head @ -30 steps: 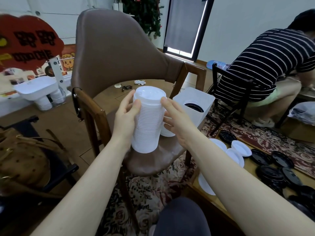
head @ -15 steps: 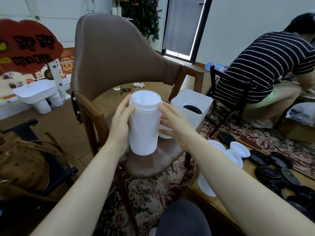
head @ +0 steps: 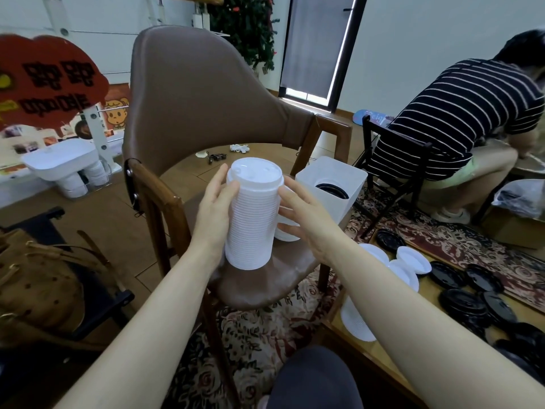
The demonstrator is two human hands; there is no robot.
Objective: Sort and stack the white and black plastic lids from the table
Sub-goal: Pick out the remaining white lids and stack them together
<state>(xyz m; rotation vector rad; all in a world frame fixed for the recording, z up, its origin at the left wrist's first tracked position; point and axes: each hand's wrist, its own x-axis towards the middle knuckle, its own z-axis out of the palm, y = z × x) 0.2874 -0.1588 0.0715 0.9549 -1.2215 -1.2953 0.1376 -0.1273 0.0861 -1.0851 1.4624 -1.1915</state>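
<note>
A big brown chair [head: 188, 93] with wooden arms fills the middle of the view, and it stands on a patterned carpet [head: 259, 343]. To the right, a person in a striped shirt [head: 460, 113] sits bent over on a dark chair [head: 392, 160]. In the lower right is the wooden bench [head: 436, 293], which carries loose lids.

On the seat of the brown chair stands a tall stack of white lids [head: 250, 219], upright, with its base on the front part of the seat. The left hand [head: 213, 214] lies flat against the left side of this stack, fingers straight and pointing up, thumb near the top edge. The right hand [head: 306, 214] is at the right side of the stack with fingers straight and a little spread; I cannot tell for sure if its fingertips touch the stack. Neither hand curls around anything.

Just behind the right hand, also on the seat, is a white square box [head: 330, 184], and a black lid [head: 331, 188] shows inside it. A shorter pile of white lids [head: 284, 231] is between the tall stack and the box, partly hidden by the right hand.

On the bench, a few white lids [head: 410, 259] lie close together near its left part, and another white stack [head: 356, 323] lies on its side at the front edge. The black lids [head: 469, 296] are spread over the right part of the bench, some of them overlapping.

At the far left a brown bag [head: 35, 278] rests on a dark seat.
</note>
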